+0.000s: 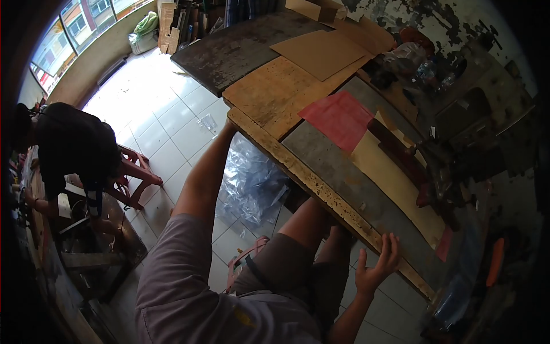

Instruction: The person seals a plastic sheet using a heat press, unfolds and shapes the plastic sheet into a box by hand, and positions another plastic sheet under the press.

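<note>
My left arm reaches out to the far left corner of the worktable [321, 192]. There my left hand [230, 124] is at the wooden edge, its fingers hidden by the table. My right hand [379, 267] is at the near edge of the same table, fingers apart and nothing in them. Close beyond it lies a long tan sheet [395, 186], with a red sheet [337, 117] farther left. A dark machine [452, 155] with a long dark red-brown bar stands over the tan sheet.
Brown cardboard [318, 53] covers the table's far part. A heap of clear plastic [251, 180] lies on the tiled floor beside my legs. To the left, a person [77, 146] bends over work near a red stool [137, 175]. An orange object [495, 262] is at far right.
</note>
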Motion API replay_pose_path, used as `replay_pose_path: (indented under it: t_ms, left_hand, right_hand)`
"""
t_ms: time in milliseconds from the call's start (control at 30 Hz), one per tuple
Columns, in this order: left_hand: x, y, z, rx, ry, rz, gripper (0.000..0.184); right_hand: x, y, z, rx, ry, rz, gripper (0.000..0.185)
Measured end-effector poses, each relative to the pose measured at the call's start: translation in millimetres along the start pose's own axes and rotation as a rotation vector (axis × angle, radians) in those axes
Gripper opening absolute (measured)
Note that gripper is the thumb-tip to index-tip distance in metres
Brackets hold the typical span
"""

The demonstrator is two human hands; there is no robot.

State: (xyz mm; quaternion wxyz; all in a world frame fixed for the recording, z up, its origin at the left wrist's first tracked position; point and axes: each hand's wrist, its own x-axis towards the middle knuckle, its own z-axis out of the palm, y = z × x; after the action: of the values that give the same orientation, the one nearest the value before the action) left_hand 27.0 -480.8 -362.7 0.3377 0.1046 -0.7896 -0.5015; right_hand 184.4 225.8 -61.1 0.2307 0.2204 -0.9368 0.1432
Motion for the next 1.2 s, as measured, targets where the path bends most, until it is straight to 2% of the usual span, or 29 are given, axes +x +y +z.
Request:
replay_pose_path:
  t_ms: [67, 133, 200, 300, 400, 433, 567, 667, 733, 800, 867, 933, 1067, 1133, 1200]
  left_hand:
    - [-38.5, -13.1, 35.8, 0.422, -0.109, 0.204, 0.069]
    - [-92.9, 52.7, 56.1, 0.617, -0.179, 0.083, 0.066]
    - [-138.4, 70.2, 71.0, 0.803, -0.314, 0.047, 0.068]
    - [-182.4, 114.5, 78.7, 0.934, -0.053, -0.021, 0.066]
    - [-201.0, 121.6, 78.3, 0.893, -0.120, -0.241, 0.065]
    - [-205.8, 121.3, 75.1, 0.875, -0.191, -0.334, 0.073]
    - [-244.2, 131.7, 66.4, 0.895, -0.241, -0.357, 0.093]
    - [-302.6, 129.7, 66.9, 0.867, -0.308, -0.379, 0.095]
    - [-363.2, 108.5, 70.5, 0.883, -0.458, -0.461, 0.097]
    - [-416.6, 123.4, 74.5, 0.825, -0.637, -0.682, 0.096]
    - [-465.1, 124.0, 71.6, 0.627, -0.835, -0.847, 0.098]
    - [-494.0, 137.5, 72.7, 0.508, -0.826, -0.947, 0.097]
    - [-506.8, 146.9, 76.4, 0.465, -0.532, -0.866, 0.082]
    - [-470.3, 168.8, 77.9, 0.399, -0.366, -0.824, 0.071]
    - [-410.6, 204.1, 81.4, 0.403, -0.017, -0.533, 0.059]
  right_hand:
    - [0.4, 0.2, 2.9, -0.005, 0.017, -0.005, 0.066]
    - [0.5, 0.8, 6.8, -0.033, 0.031, -0.006, 0.066]
    - [1.2, 1.4, 9.5, -0.055, 0.038, -0.010, 0.065]
    - [-0.1, 2.5, 9.3, -0.076, 0.038, -0.016, 0.065]
    - [0.4, 3.8, 9.5, -0.065, 0.049, -0.030, 0.065]
    - [0.5, 4.6, 10.9, -0.061, 0.061, -0.032, 0.064]
    - [0.6, 4.3, 11.0, -0.056, 0.079, -0.037, 0.063]
    - [-0.8, 5.7, 7.3, -0.043, 0.041, -0.042, 0.066]
    - [-0.3, 7.1, 5.1, -0.034, 0.044, -0.055, 0.064]
    - [-0.6, 8.1, 3.5, -0.021, 0.037, -0.068, 0.064]
    - [-1.1, 9.5, 0.8, -0.008, 0.021, -0.081, 0.065]
    - [-2.3, 11.6, -4.1, 0.006, -0.014, -0.098, 0.067]
    - [-2.5, 15.3, -11.5, 0.082, -0.077, -0.099, 0.071]
    - [-2.7, 15.2, -16.1, 0.104, -0.100, -0.096, 0.073]
    - [-2.8, 15.0, -21.9, 0.150, -0.116, -0.100, 0.073]
